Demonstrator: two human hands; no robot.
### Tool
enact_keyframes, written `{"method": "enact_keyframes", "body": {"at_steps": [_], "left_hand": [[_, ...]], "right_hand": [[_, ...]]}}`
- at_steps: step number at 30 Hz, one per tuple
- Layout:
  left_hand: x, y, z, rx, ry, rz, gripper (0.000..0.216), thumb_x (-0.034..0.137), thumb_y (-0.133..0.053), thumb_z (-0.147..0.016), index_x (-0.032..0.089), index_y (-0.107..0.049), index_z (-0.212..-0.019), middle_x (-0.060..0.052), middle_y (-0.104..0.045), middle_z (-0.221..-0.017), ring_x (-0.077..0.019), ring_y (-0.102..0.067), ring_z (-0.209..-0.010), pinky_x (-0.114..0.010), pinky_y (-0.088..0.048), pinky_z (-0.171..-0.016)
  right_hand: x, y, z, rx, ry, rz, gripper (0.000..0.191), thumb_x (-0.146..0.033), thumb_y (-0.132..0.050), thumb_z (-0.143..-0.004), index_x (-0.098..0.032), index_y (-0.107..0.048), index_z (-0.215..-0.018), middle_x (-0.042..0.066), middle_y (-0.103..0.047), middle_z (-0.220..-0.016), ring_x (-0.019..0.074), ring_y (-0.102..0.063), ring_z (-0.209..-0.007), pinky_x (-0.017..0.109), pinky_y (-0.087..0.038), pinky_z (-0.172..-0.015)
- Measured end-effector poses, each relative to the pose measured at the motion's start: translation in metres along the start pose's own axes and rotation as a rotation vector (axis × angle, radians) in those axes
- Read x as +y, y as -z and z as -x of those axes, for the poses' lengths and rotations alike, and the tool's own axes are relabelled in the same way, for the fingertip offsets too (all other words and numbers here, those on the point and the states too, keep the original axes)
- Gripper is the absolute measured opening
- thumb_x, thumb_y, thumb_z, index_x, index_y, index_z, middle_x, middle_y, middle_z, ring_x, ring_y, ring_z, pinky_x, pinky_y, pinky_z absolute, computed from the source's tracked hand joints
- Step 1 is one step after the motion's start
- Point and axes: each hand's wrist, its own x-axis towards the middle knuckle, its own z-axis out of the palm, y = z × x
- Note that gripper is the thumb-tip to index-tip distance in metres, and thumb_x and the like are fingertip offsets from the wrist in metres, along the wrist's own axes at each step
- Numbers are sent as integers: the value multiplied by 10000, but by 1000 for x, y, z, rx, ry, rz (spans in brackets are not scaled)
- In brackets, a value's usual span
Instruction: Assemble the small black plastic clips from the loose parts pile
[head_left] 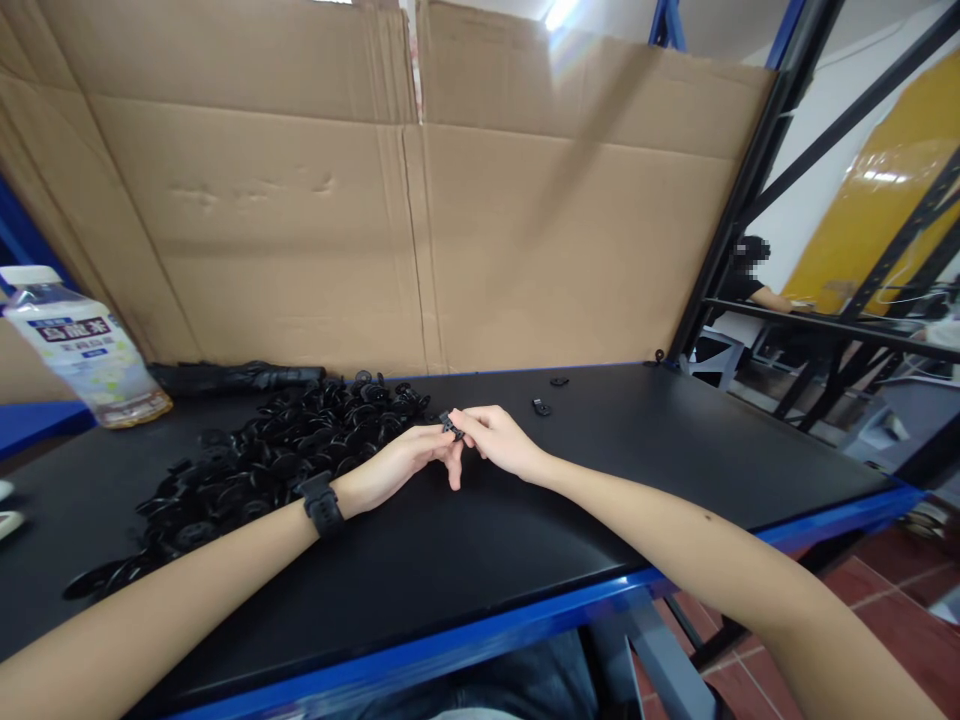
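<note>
Over the middle of the black table (420,590), both my hands meet around one small black plastic part (451,426). My left hand (420,452), with a black watch on its wrist, pinches the part from the left while a lower finger hangs down. From the right, the thumb and fingers of my right hand (501,440) close on the same part. Fingers cover much of it, so its full shape is hidden. A large heap of black round plastic parts (300,440) lies just left of my left hand.
Two loose black parts, one a small piece (541,407) and one a flat disc (559,381), lie beyond my right hand. A drink bottle (86,345) stands at the left. Cardboard (570,230) walls the back. Another person (750,275) sits at the far right.
</note>
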Motion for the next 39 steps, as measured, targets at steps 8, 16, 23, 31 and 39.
{"method": "enact_keyframes", "body": {"at_steps": [8,16,23,31,39], "left_hand": [[0,-3,-1,44,-4,12,279,351,-460,-862,129,-630,-852,-23,-611,-593,-166,-566,-624,-314,-388,-745],[-4,2,0,11,-18,39,333,332,-383,-860,126,-636,-792,-21,-564,-520,-183,-559,-614,-344,-398,-778],[-5,3,1,23,-13,40,380,345,-338,-870,137,-646,-791,-33,-591,-569,-195,-565,-683,-353,-396,-833],[-4,3,1,27,-25,67,399,333,-337,-891,146,-600,-656,-28,-574,-497,-188,-566,-632,-356,-406,-811],[-4,0,-1,86,-9,72,355,367,-371,-902,135,-587,-743,-46,-633,-629,-175,-585,-661,-320,-431,-743]], "right_hand": [[-4,2,1,-52,-45,-78,494,-543,-386,-853,-152,-498,-572,-50,-324,-477,77,-296,-459,232,-260,-490],[-9,1,4,-104,-120,-214,458,-480,-469,-822,-175,-373,-495,-56,-338,-440,74,-318,-428,236,-256,-482],[-11,-2,5,-102,-154,-313,447,-419,-460,-836,-177,-353,-476,-56,-342,-419,71,-316,-420,237,-277,-492],[-8,-3,5,-75,-135,-335,330,-419,-512,-808,-167,-437,-609,-58,-386,-544,55,-344,-426,216,-256,-430],[-10,-1,4,29,-70,-259,280,-402,-465,-838,-173,-444,-679,-45,-453,-574,62,-377,-458,203,-309,-433]]}}
